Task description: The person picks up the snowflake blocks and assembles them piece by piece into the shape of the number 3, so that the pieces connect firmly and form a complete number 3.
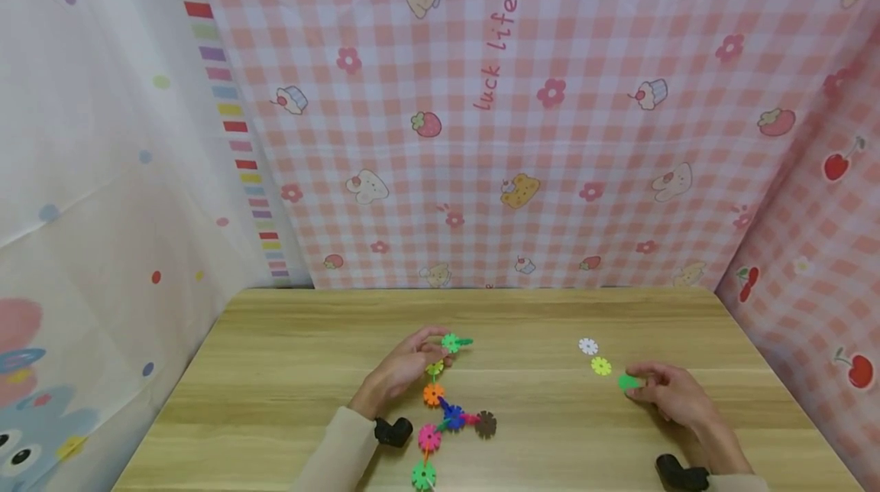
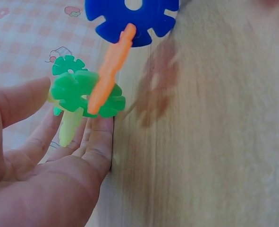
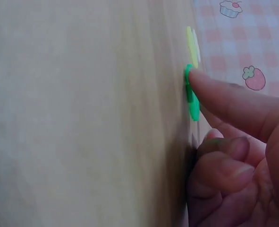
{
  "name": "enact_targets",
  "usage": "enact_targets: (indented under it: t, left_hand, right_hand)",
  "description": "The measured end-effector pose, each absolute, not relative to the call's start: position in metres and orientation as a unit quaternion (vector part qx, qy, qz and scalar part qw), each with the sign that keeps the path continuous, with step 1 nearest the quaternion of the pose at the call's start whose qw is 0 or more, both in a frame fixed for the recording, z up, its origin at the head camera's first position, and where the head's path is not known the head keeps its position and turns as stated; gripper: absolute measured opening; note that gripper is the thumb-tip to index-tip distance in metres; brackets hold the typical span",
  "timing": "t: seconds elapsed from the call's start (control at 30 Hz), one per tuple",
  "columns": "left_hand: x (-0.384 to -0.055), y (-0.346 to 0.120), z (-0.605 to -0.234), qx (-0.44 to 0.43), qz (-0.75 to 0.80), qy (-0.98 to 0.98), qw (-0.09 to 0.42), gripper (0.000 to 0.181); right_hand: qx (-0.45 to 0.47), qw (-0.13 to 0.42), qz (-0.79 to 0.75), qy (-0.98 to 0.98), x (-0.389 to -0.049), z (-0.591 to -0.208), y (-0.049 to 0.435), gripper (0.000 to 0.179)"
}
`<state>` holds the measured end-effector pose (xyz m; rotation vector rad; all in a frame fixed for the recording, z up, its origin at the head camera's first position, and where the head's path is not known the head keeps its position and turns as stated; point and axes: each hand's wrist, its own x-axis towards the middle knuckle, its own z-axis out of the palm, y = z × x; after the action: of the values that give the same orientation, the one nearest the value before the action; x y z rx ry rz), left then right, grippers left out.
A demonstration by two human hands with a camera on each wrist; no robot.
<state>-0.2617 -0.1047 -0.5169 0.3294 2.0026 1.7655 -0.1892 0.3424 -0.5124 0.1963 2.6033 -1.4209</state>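
Observation:
My left hand (image 1: 406, 370) holds a branching chain of notched plastic snowflake discs near its far end, thumb and fingers around a yellow disc (image 2: 71, 126) beside green discs. From there the chain runs toward me through an orange disc (image 1: 433, 395), a blue disc (image 1: 454, 417) and a pink disc (image 1: 430, 437) to a green disc (image 1: 423, 474). A brown disc (image 1: 486, 424) ends a side branch. Over on the right, my right hand (image 1: 670, 391) pinches a loose green disc (image 1: 629, 382) close over the table, its other fingers curled.
A yellow disc (image 1: 601, 366) and a white disc (image 1: 587, 346) lie on the wooden table (image 1: 536, 316) just beyond my right hand. Behind the table hangs a pink checked cloth (image 1: 522, 140). Black wrist-camera mounts (image 1: 393, 432) sit at both wrists.

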Motion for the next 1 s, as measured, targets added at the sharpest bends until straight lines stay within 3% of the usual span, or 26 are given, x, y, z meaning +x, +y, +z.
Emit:
enact_targets:
  t: [0.43,0.7,1.0]
  left_hand:
    - [-0.259,-0.104,-0.516,0.094,0.637,0.735,0.211,0.042]
    - [-0.259,-0.098,-0.512,0.09,0.617,0.761,0.18,0.044]
    - [-0.257,-0.093,-0.506,0.118,0.611,0.766,0.159,0.046]
  right_hand:
    - [0.045,0.052,-0.433,0.899,-0.189,-0.509,0.333,0.036]
    - [0.066,0.077,-0.516,0.85,-0.189,-0.504,0.326,0.023]
    - [0.041,0.068,-0.59,0.804,-0.193,-0.493,0.302,0.033]
